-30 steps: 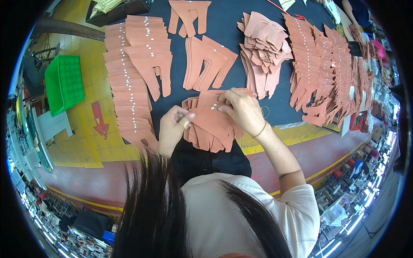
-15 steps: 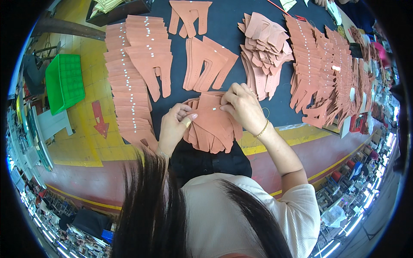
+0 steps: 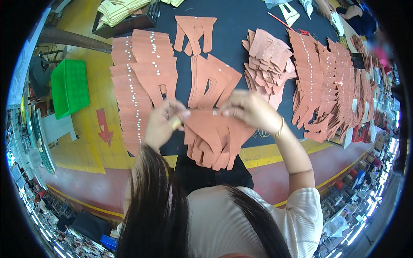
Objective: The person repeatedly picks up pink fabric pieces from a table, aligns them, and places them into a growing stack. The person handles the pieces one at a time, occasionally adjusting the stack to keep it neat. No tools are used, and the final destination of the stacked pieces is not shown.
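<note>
At mid-frame, the left hand [image 3: 163,123] and right hand [image 3: 254,110] pinch a salmon-coloured cutout [image 3: 211,124] by its top edge

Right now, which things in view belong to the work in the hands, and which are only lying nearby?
Probably in the work:
salmon-coloured cut piece, pinched by left hand and right hand
overlapping white-tagged pieces at left

Seemingly just nearby:
green plastic basket
dark box

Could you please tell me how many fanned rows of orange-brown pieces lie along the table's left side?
2: the longer row at far left, and the shorter row to its right, ending just beyond the left hand. Others may be hidden underneath.
</note>
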`<action>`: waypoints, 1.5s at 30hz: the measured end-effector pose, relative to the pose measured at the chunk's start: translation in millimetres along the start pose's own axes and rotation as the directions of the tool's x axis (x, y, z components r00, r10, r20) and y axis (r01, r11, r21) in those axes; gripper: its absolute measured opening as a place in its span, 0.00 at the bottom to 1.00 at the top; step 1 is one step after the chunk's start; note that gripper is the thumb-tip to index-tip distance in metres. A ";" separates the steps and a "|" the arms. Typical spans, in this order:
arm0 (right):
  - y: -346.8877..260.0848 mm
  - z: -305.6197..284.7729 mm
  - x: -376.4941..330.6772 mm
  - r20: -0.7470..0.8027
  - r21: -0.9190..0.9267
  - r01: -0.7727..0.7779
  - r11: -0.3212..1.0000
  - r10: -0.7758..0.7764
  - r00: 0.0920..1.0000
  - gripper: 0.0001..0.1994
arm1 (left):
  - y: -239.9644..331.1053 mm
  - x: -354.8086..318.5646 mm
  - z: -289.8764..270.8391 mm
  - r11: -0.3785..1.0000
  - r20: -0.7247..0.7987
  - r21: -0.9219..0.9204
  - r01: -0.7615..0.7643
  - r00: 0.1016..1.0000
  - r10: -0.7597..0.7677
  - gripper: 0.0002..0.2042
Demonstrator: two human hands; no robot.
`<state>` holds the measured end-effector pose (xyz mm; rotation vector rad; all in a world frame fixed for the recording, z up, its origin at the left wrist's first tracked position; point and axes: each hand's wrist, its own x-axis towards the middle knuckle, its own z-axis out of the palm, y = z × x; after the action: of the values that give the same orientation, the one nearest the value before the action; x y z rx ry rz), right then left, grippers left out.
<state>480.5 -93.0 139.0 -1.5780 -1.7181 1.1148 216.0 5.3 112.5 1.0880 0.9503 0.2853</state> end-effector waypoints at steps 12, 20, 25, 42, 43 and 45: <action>161.0 -67.7 247.7 -0.198 0.030 -0.419 0.907 0.417 0.887 0.13 | 54.0 299.2 -54.8 0.842 -0.151 0.521 -0.143 0.955 0.256 0.10; 203.0 -58.1 277.8 -0.303 -0.146 -0.354 0.924 0.299 0.905 0.08 | 31.0 355.0 -67.1 0.704 -0.186 0.700 -0.116 0.923 0.337 0.08; 206.9 -52.4 285.7 -0.306 -0.201 -0.389 0.899 0.320 0.897 0.07 | 28.8 364.3 -67.7 0.601 -0.172 0.790 -0.119 0.898 0.405 0.09; 151.0 -8.0 113.5 -0.077 -0.207 -0.413 0.887 0.406 0.911 0.12 | -61.7 194.7 -15.3 0.853 0.046 0.514 -0.093 0.996 0.081 0.11; 151.1 -0.4 101.7 -0.103 -0.202 -0.470 0.859 0.458 0.883 0.13 | -72.5 186.9 -10.3 0.845 0.050 0.520 -0.125 0.992 0.116 0.12; 153.7 15.0 86.5 -0.154 -0.169 -0.581 0.796 0.561 0.814 0.16 | -88.4 177.0 -0.8 0.828 -0.009 0.549 -0.115 0.990 0.144 0.13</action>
<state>534.4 -16.6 -11.3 -2.3496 -1.3504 1.1209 298.9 74.1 -53.4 1.6872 1.0338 0.1497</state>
